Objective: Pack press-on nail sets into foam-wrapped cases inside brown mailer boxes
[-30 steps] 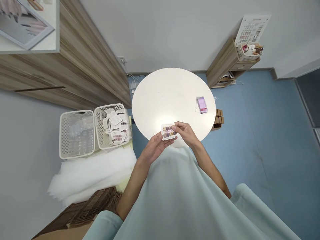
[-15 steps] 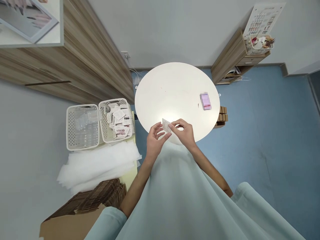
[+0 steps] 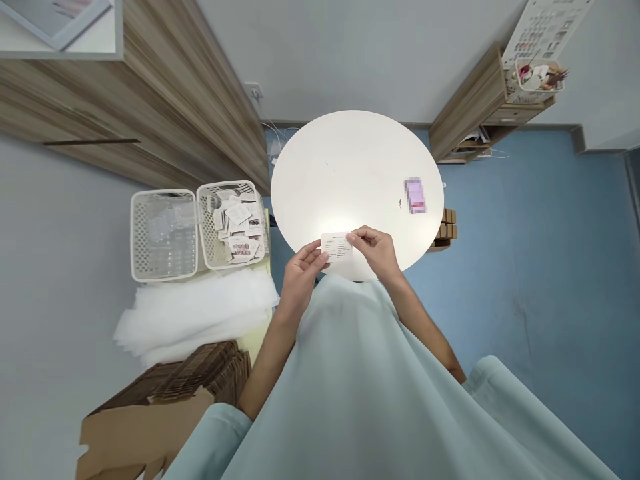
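Note:
A small white printed card (image 3: 338,249) is held up flat toward me over the near edge of the round white table (image 3: 350,160). My left hand (image 3: 303,270) pinches its left side between thumb and fingers. At its upper right corner, the thumb and forefinger of my right hand (image 3: 376,250) grip it. Dark lines of text show on the card but are too small to read. On the table's right side lies a purple item (image 3: 415,195), blurred out, with a tiny dark speck beside it.
Left of the table stand a white basket of clear plastic pieces (image 3: 164,273) and another basket (image 3: 201,227) full of printed cards. White sheets (image 3: 195,310) and folded cardboard (image 3: 145,427) lie nearer me. A wooden cabinet (image 3: 465,107) and small brown boxes (image 3: 447,230) are at right.
The card has turned from a slant to face me squarely. My left hand has shifted left and now grips the card's left side; my right hand has moved slightly right.

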Available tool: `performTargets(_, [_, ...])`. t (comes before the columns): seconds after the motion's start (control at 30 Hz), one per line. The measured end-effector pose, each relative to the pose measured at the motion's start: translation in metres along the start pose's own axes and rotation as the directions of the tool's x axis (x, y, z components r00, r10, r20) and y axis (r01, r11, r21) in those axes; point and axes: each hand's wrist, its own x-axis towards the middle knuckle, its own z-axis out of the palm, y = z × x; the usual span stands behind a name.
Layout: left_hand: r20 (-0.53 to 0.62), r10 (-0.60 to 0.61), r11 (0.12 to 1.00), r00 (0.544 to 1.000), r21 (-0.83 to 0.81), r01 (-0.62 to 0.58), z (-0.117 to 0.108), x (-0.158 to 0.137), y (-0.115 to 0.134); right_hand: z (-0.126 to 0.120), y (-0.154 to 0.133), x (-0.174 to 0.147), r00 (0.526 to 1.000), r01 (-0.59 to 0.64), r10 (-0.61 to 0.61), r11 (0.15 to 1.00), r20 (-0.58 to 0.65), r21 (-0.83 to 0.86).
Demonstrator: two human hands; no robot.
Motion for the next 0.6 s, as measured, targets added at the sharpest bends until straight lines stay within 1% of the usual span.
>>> performTargets(0.07, [0.141, -0.070, 0.993, 0.988, -0.081, 0.082, 0.000, -0.002, 0.004, -0.001, -0.001, 0.000, 0.998, -0.031, 0.028, 0.998, 0.054, 0.049])
performTargets(0.13, [0.274, -0.123, 0.981, 0.954, -0.112, 0.159, 0.002, -0.004, 0.007, -0.002, 0.000, -0.001, 0.993, -0.053, 0.045, 0.996, 0.105, 0.074])
performTargets(0.2, [0.352, -0.150, 0.973, 0.924, -0.111, 0.200, 0.004, -0.006, 0.009, -0.003, 0.004, -0.001, 0.989, -0.060, 0.045, 0.993, 0.138, 0.103])
performTargets(0.27, [0.382, -0.152, 0.972, 0.912, -0.110, 0.208, 0.006, -0.008, 0.008, -0.002, 0.008, -0.001, 0.987, -0.064, 0.046, 0.991, 0.152, 0.119])
performTargets(0.33, [0.369, -0.136, 0.974, 0.920, -0.119, 0.192, 0.008, -0.008, 0.006, -0.001, 0.011, -0.002, 0.990, -0.065, 0.053, 0.994, 0.127, 0.092])
performTargets(0.37, [0.347, -0.127, 0.977, 0.929, -0.118, 0.178, 0.008, -0.008, 0.005, 0.000, 0.012, -0.002, 0.995, -0.054, 0.048, 0.996, 0.089, 0.065])
performTargets(0.4, [0.313, -0.117, 0.981, 0.942, -0.110, 0.159, 0.008, -0.008, 0.003, 0.001, 0.012, -0.002, 0.999, -0.035, 0.033, 0.999, 0.037, 0.032])
performTargets(0.47, [0.209, -0.084, 0.993, 0.974, -0.062, 0.099, 0.009, -0.008, 0.000, 0.003, 0.009, -0.004, 0.998, 0.011, -0.014, 0.999, -0.068, -0.038])
performTargets(0.5, [0.150, -0.059, 0.998, 0.987, -0.023, 0.063, 0.009, -0.009, -0.001, 0.005, 0.007, -0.006, 0.995, 0.028, -0.035, 0.997, -0.095, -0.071])
performTargets(0.53, [0.093, -0.027, 0.999, 0.995, 0.021, 0.025, 0.010, -0.009, -0.002, 0.006, 0.004, -0.008, 0.994, 0.038, -0.048, 0.994, -0.098, -0.100])
performTargets(0.6, [0.005, 0.046, 0.994, 0.999, 0.104, -0.046, 0.011, -0.009, -0.004, 0.009, -0.002, -0.012, 0.997, 0.043, -0.053, 0.988, -0.062, -0.146])
